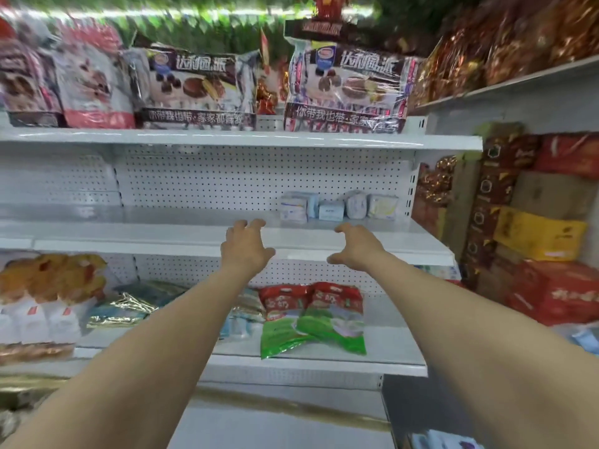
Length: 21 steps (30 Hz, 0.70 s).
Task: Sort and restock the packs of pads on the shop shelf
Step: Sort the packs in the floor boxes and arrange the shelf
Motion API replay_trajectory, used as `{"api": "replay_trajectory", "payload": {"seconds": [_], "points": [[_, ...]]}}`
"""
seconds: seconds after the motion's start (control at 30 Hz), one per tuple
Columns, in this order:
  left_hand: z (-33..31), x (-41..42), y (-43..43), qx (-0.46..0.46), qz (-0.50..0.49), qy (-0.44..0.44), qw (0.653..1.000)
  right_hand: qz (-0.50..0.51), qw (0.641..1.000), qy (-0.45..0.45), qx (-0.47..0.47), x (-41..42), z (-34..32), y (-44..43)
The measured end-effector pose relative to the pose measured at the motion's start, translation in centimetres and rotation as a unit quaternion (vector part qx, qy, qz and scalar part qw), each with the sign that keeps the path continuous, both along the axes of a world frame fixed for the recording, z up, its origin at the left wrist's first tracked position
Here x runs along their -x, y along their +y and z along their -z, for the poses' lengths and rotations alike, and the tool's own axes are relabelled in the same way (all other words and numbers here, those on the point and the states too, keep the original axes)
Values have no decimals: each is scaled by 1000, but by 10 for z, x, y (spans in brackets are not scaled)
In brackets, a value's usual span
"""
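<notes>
Packs of pads [337, 207] stand in a short row at the back right of the middle shelf [162, 228]. Left hand [248, 251] and right hand [356, 246] hover over its front edge. Each grip is apart and empty, short of the packs. Probably spread to gather the row.

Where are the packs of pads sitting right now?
Head view: the packs of pads stand in a small row at the back right of the middle shelf, against the pegboard, just beyond the right hand.

A shop: white pegboard shelves [227, 139] (stocked with packaged snacks [197, 89]).
</notes>
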<state>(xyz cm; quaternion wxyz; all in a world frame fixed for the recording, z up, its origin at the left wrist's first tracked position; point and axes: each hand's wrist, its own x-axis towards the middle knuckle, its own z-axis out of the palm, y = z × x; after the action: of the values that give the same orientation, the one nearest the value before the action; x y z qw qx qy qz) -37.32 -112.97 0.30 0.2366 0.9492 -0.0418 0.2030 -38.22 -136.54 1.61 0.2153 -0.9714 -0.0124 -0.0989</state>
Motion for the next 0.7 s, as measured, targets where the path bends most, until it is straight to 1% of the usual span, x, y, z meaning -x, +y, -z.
{"api": "replay_trajectory", "payload": {"seconds": [0.13,0.3,0.47,0.7], "points": [[-21,-9,-2,-4,-7,-12,1000,6,1000,-22,-2,-10,-18,-7],[-26,-38,-7,-4,-6,-5,1000,24,999,-21,-3,-31,-23,-16],[-27,-85,-16,-4,6,9,1000,45,998,-17,-27,-79,-19,-27],[-10,-182,-21,11,34,50,998,79,996,10,-30,-169,-7,-31]]}}
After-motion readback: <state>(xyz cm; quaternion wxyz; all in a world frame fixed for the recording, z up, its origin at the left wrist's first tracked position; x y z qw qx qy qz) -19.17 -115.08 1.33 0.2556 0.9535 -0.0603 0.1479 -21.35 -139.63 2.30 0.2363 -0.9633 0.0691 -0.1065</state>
